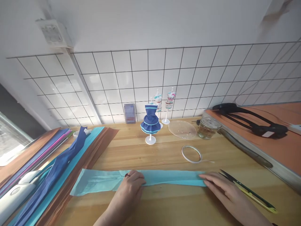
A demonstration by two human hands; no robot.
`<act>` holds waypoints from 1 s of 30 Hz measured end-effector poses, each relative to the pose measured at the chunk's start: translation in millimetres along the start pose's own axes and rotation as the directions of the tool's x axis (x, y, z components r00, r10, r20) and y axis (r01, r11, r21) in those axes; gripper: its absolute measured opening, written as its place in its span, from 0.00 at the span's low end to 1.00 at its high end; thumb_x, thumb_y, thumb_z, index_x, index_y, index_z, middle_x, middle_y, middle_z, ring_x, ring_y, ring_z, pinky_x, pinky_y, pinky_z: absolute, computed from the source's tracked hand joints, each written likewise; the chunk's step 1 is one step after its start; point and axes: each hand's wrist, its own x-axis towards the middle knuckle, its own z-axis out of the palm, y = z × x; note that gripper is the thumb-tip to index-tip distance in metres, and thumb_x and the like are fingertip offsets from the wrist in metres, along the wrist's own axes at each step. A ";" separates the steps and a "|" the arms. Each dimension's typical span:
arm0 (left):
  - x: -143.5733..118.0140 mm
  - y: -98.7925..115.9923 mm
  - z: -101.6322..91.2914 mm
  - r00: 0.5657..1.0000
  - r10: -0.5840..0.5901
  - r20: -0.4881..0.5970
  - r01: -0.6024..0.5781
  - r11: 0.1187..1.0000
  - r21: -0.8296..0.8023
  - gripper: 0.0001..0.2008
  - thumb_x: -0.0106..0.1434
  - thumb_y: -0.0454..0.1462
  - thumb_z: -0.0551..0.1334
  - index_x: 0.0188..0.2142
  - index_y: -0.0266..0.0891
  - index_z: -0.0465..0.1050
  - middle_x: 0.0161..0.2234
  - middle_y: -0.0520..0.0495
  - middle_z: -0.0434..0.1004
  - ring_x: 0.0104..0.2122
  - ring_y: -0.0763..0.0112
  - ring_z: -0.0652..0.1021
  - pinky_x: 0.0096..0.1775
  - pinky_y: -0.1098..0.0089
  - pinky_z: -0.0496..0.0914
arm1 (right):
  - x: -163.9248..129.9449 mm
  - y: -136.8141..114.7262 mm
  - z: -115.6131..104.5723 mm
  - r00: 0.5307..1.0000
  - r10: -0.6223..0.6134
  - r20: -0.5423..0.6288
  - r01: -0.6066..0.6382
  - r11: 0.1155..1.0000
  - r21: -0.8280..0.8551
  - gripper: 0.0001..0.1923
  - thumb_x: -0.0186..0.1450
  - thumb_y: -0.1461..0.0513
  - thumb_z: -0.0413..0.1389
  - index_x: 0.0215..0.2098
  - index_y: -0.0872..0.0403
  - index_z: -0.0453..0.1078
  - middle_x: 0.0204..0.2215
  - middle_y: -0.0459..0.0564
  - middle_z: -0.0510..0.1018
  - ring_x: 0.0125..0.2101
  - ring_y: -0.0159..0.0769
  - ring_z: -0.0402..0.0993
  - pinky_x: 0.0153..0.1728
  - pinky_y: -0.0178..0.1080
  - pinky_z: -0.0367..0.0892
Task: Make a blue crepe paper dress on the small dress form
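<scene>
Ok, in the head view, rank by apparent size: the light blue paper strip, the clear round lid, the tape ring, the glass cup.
1. light blue paper strip, under both hands
2. clear round lid
3. tape ring and glass cup look much alike; the ring lies nearer the camera, so no ranking.

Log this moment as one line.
left hand: pressing paper strip | right hand: on strip end | scissors: beside right hand | tape: behind strip
</scene>
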 end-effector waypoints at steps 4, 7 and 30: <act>-1.9 -13.0 -16.1 0.997 -0.072 0.014 0.072 0.997 0.009 0.14 0.62 0.29 0.50 0.35 0.41 0.74 0.33 0.47 0.79 0.36 0.61 0.77 0.39 0.63 0.69 | 1.5 -3.3 -4.4 0.999 0.025 -0.029 -0.024 0.999 0.042 0.15 0.65 0.51 0.47 0.41 0.46 0.72 0.42 0.48 0.78 0.45 0.42 0.73 0.47 0.44 0.69; -4.7 -19.1 -29.1 0.987 -0.161 0.021 0.162 0.987 -0.023 0.13 0.62 0.32 0.52 0.39 0.41 0.74 0.37 0.47 0.81 0.38 0.61 0.78 0.40 0.65 0.69 | 3.1 -7.9 -7.5 0.993 0.086 -0.086 -0.079 0.994 0.077 0.16 0.64 0.50 0.48 0.40 0.48 0.73 0.41 0.49 0.78 0.43 0.42 0.74 0.44 0.42 0.71; -9.8 -66.4 -57.9 0.944 -0.331 -0.009 0.325 0.919 0.223 0.14 0.60 0.38 0.52 0.34 0.44 0.77 0.33 0.46 0.82 0.36 0.57 0.78 0.38 0.63 0.66 | 8.0 6.4 -1.1 0.976 0.074 -0.206 -0.097 0.990 -0.100 0.16 0.65 0.55 0.45 0.47 0.51 0.68 0.46 0.52 0.78 0.46 0.45 0.74 0.49 0.49 0.69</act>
